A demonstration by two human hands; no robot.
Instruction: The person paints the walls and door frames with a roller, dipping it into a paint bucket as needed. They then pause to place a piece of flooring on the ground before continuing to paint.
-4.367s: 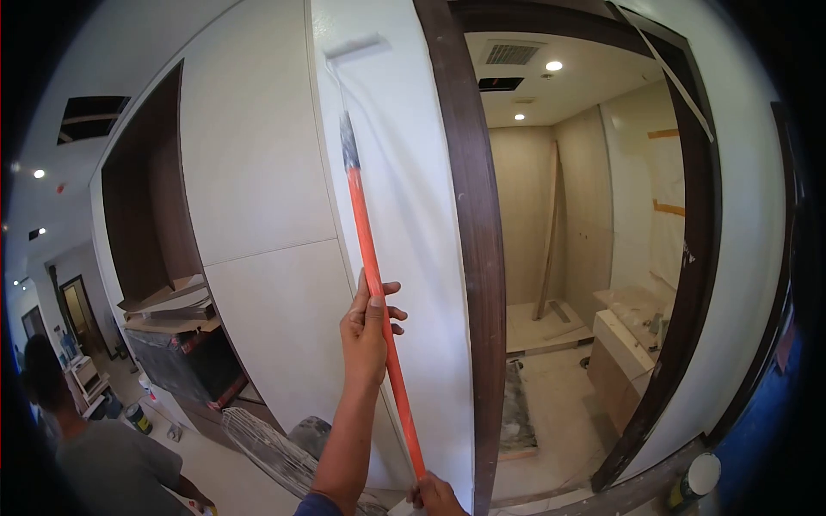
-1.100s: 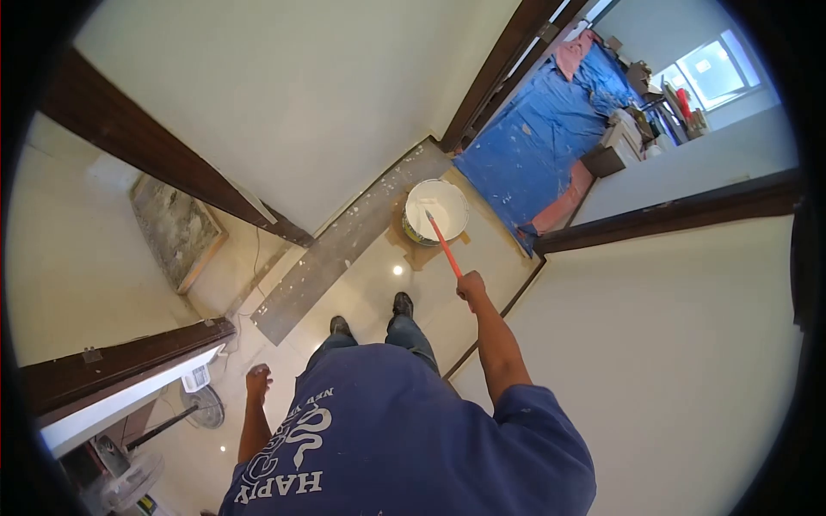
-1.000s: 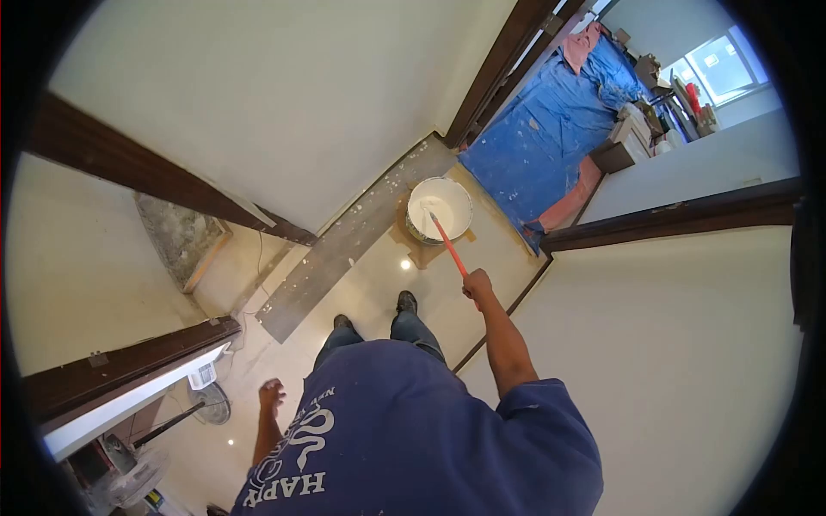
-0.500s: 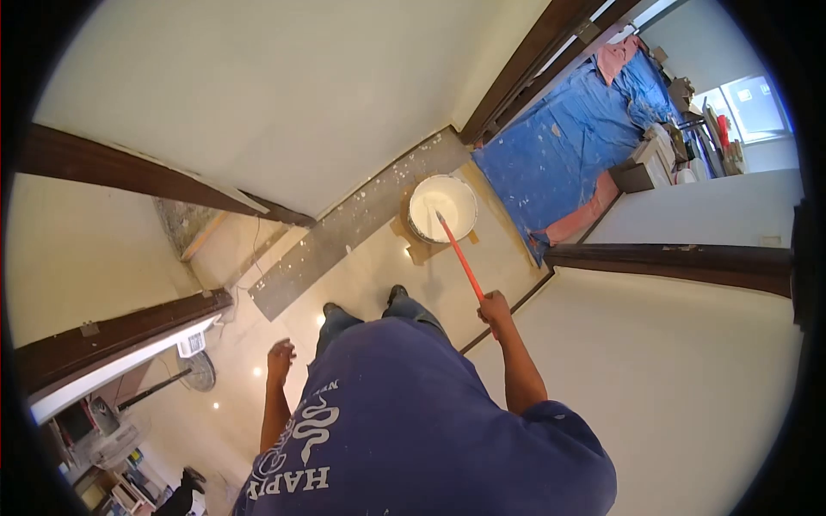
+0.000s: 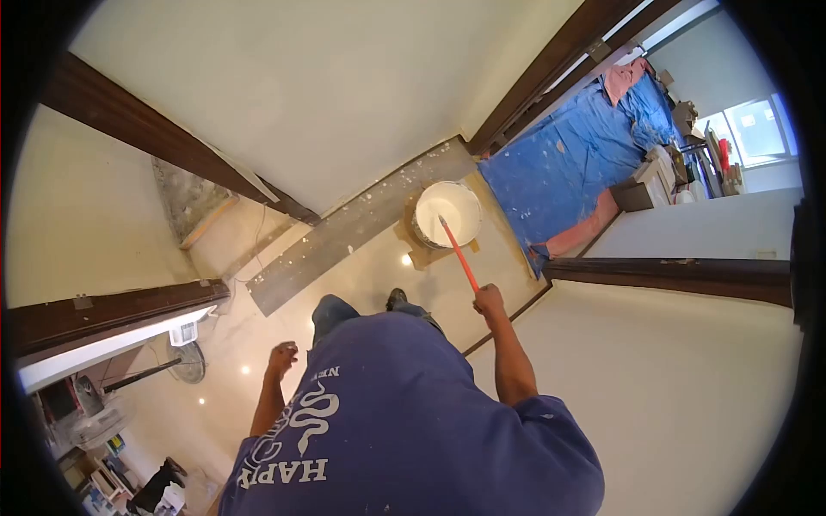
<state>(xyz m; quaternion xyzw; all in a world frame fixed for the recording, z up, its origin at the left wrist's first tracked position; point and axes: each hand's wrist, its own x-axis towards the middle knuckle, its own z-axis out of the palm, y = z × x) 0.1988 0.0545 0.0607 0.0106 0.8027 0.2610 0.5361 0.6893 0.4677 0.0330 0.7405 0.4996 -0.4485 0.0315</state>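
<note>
Since half a second ago little has changed. The left hand (image 5: 282, 356) still hangs half open over the floor (image 5: 361, 275), fingers loosely bent and empty. The orange pole (image 5: 460, 258) keeps its tip in the white paint bucket (image 5: 447, 211) at the floor's far edge, beside the blue sheet (image 5: 559, 163). Its long axis slants from that far-left tip back to the near right. There the right hand (image 5: 489, 302) grips the pole's upper end, fist closed.

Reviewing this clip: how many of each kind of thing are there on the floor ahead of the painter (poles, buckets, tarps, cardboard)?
orange pole: 1, gripped by the right hand, its tip in the bucket
white paint bucket: 1
blue tarp: 1
cardboard sheet: 1, under the bucket
Total: 4
</note>
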